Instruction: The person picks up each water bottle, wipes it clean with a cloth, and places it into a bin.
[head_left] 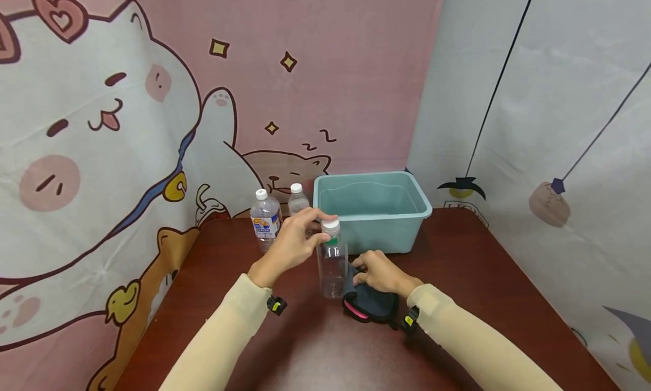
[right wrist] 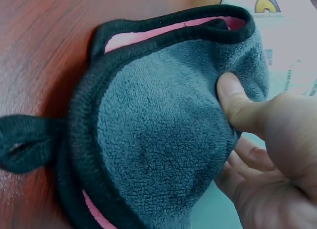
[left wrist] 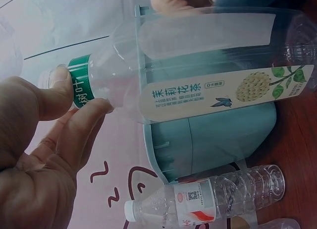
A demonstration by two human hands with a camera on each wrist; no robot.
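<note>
With thumb and fingers my left hand (head_left: 295,238) pinches a clear plastic tea bottle (head_left: 333,269) by its neck, just under the white cap. The bottle stands upright, and its green neck band and flower-printed label show in the left wrist view. Close by on the right, my right hand (head_left: 382,272) grips a folded grey cleaning cloth (right wrist: 153,125) with black edging, a hanging loop and a pink inner side. The thumb presses on its top face, while the other fingers are partly hidden behind it. In the head view the cloth lies against or very near the bottle's lower side.
A light blue plastic bin (head_left: 378,233) stands behind the hands. To its left are a larger clear bottle with a blue and orange label (head_left: 265,224) and a smaller water bottle (left wrist: 198,201), both white-capped. A printed curtain (head_left: 356,86) borders the dark red table (head_left: 473,278).
</note>
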